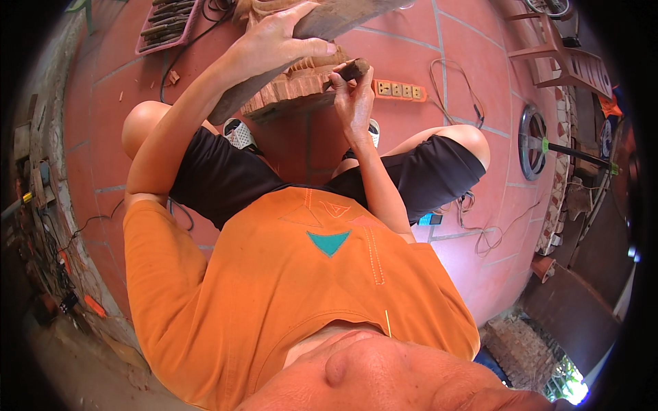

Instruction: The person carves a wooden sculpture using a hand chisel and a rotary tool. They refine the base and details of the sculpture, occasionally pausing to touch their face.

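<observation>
"Where's the carved wood (291, 89)?"
"In front of the person (274, 288), near the feet (240, 135)."
"Held how?"
"Left hand (271, 46) spread across the wood; right hand (354, 106) curled around a dark stubby piece (356, 68)."
"Beyond?"
"An orange power strip (399, 91) on the tiled floor (404, 56)."
</observation>
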`<state>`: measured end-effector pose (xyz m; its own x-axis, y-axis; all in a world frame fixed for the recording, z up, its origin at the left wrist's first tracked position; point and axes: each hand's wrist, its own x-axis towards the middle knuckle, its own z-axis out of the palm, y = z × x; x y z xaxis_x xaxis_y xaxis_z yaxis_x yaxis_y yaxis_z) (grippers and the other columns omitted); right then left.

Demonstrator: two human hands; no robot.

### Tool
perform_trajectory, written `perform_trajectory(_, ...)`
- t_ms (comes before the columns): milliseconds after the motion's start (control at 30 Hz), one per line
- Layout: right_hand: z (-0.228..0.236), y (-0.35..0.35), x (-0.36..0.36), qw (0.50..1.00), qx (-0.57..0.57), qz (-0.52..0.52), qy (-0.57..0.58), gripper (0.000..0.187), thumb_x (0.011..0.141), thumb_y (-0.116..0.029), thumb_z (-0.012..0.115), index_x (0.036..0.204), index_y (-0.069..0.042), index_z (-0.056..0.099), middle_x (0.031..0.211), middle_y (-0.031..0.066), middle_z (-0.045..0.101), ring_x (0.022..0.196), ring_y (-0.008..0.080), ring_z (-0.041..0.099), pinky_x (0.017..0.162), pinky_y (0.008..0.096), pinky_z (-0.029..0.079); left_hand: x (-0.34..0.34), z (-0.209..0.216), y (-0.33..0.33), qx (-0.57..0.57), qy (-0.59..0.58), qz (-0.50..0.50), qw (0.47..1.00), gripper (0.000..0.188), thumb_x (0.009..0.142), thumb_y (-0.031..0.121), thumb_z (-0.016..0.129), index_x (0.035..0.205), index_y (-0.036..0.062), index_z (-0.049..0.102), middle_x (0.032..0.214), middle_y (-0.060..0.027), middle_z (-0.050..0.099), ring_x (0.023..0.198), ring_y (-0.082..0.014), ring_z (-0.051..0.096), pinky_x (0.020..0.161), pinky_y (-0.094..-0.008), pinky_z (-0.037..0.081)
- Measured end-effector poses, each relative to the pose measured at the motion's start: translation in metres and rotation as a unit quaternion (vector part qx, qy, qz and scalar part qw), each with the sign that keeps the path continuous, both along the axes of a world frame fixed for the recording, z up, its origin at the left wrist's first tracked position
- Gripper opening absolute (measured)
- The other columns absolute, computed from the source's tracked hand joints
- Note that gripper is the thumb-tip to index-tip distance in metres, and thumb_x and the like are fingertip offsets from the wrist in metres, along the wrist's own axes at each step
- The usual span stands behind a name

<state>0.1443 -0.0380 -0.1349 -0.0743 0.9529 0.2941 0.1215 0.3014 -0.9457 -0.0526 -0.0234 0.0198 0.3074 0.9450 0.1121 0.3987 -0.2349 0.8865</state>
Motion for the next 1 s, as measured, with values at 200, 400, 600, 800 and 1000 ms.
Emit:
perform_trajectory(200,0.016,-0.005,-0.004,0.999,-0.022,-0.014,-0.028,0.024,0.092,0.002,0.065,0.107,-0.001,0.047,0.092,0.0112,0.063,0.08,0.0189,0.067,0.069,0.0315,0.054,0.009,-0.015,-0.007,0.189,0.111,0.0,0.976,0.072,0.082,0.039,0.074,0.141,0.0066,0.047,0.112,-0.0258,0.065,0.101,-0.0365,0.066,0.086,-0.0411,0.051)
perform_trajectory(400,-0.013,0.002,0.0,0.998,-0.007,-0.036,-0.057,0.033,0.088,-0.001,0.07,0.114,0.001,0.048,0.093,0.017,0.063,0.081,0.0278,0.067,0.068,0.0352,0.054,0.008,-0.022,-0.013,0.072,0.288,-0.077,0.952,0.075,0.083,0.04,0.074,0.146,0.0211,0.039,0.1,-0.0255,0.068,0.089,-0.0409,0.068,0.08,-0.0454,0.054)
perform_trajectory(600,-0.001,0.001,-0.001,0.993,0.057,-0.04,-0.1,0.042,0.09,0.003,0.065,0.127,0.001,0.044,0.098,0.0183,0.067,0.088,0.0259,0.068,0.074,0.0359,0.055,0.01,-0.009,-0.021,0.119,0.198,-0.055,0.971,0.07,0.084,0.041,0.069,0.145,0.0216,0.042,0.101,-0.0206,0.069,0.085,-0.0392,0.069,0.079,-0.0448,0.054)
perform_trajectory(800,-0.001,-0.002,-0.002,0.997,0.027,-0.029,-0.07,0.035,0.09,0.0,0.067,0.119,0.003,0.048,0.1,0.0184,0.062,0.081,0.0267,0.065,0.068,0.0369,0.056,0.013,-0.028,-0.013,0.123,0.272,-0.067,0.952,0.073,0.082,0.033,0.073,0.146,0.0226,0.041,0.1,-0.0191,0.069,0.089,-0.0386,0.068,0.082,-0.0444,0.054)
perform_trajectory(1000,-0.007,0.014,0.016,0.968,-0.165,-0.012,0.187,0.032,0.096,-0.003,0.061,0.122,-0.003,0.043,0.104,0.0096,0.061,0.081,0.0178,0.066,0.068,0.0304,0.06,0.007,-0.015,-0.008,0.057,0.288,-0.045,0.955,0.073,0.08,0.037,0.072,0.144,0.0154,0.044,0.1,-0.0216,0.07,0.092,-0.039,0.067,0.082,-0.0471,0.052)
